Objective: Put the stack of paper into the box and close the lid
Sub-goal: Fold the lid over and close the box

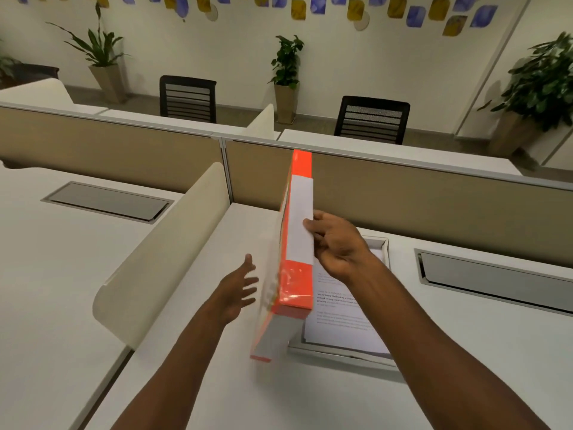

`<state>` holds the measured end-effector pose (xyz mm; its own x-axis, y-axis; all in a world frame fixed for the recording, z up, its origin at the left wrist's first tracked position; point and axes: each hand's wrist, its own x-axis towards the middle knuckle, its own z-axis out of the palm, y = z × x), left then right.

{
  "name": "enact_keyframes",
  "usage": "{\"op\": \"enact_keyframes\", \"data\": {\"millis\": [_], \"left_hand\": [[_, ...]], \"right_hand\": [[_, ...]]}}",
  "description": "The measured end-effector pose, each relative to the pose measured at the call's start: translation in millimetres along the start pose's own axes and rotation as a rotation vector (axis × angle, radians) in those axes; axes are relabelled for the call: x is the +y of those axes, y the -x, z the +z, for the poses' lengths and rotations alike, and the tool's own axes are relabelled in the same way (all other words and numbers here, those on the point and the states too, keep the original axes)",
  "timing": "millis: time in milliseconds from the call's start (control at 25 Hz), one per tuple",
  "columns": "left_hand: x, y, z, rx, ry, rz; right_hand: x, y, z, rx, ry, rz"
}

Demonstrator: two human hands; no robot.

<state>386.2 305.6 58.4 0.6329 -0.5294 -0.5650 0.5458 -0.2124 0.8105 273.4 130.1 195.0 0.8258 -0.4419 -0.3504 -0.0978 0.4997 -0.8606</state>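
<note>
Two hands are at work over the white surface [192, 383]. The right hand [336, 243] pinches the upper edge of the orange lid [293, 283], thumb on its white label, holding the lid up on edge, nearly upright and leaning slightly left. The left hand [237, 290] is spread wide and empty, fingers splayed just beside the lid's left face; I cannot tell whether it touches.

The stack of paper [341, 321] already lies flat inside the shallow white box [383, 243], printed text facing up, to the right of the raised lid and partly behind the right forearm. So closing appears to be the step in hand.

Risks, as I judge them: the lid is gripped at one edge only, so it could twist or slip out of the pinch as it swings down. If it comes down skewed, its rim may land on the box wall, or catch and crease the top sheets, rather than seat around them.

The lid looks like stiff, glossy card, a flat rectangular tray shape with sharp corners; its lower part is motion-blurred. The paper is thin and matte, the surface smooth laminate
</note>
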Motion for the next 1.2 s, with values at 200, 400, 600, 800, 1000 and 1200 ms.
{"op": "enact_keyframes", "data": {"millis": [200, 400, 600, 800, 1000, 1200], "left_hand": [[-15.2, -13.2, 12.6, -0.214, 0.213, -0.095], [-18.0, -18.8, 38.6, -0.230, 0.221, 0.022], [-17.6, -22.3, 70.6, -0.094, 0.057, 0.129], [-29.1, -31.2, 94.0, -0.077, -0.063, 0.161], [-51.5, -48.9, 99.2, -0.095, -0.236, 0.200], [-65.4, -58.4, 97.5, -0.065, -0.337, 0.227]], "right_hand": [[-32.6, 36.5, -62.1, -0.077, -0.201, -0.064], [-28.7, 46.8, -133.0, 0.167, 0.120, -0.111], [-1.9, 37.3, -179.0, 0.501, 0.451, -0.152], [37.7, 17.3, -220.0, 0.540, 0.560, -0.187], [78.6, 7.6, -246.7, 0.474, 0.571, -0.151], [113.9, 0.6, -253.5, 0.463, 0.581, -0.136]]}}
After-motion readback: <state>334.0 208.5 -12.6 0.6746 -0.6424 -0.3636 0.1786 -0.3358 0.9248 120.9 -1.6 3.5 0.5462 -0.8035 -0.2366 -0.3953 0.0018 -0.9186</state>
